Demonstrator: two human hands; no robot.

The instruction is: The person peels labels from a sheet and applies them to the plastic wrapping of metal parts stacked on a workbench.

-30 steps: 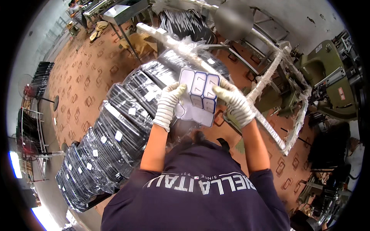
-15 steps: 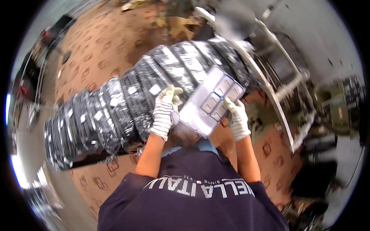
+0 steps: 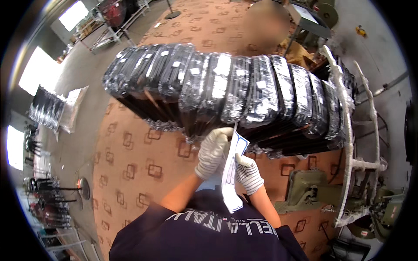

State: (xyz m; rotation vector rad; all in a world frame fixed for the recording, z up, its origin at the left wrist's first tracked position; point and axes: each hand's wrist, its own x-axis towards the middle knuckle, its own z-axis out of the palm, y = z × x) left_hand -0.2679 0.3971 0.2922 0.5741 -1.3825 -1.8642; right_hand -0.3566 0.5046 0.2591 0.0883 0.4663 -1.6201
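Note:
Both my hands wear white knit gloves with grey stripes. In my right hand (image 3: 248,174) is a sheet of blue-bordered labels (image 3: 230,176), pinched at its right edge. The sheet is tilted nearly edge-on and curls toward my shirt. My left hand (image 3: 213,150) is closed beside the sheet's upper part, its fingertips turned inward; whatever they grip is hidden. Just beyond both hands runs a long row of black bundles (image 3: 211,87) wrapped in clear film. Several of them carry small white labels (image 3: 261,84).
A white-wrapped metal frame (image 3: 347,143) stands at the row's right end. Green machinery (image 3: 305,191) sits on the patterned floor covering (image 3: 126,174) at right. At left lies another film-wrapped stack (image 3: 45,108). A dark stand with a round base (image 3: 173,15) is at the back.
The view has swung round, so the row lies more crosswise. The label sheet has turned from face-up to nearly edge-on, and my hands have come closer together.

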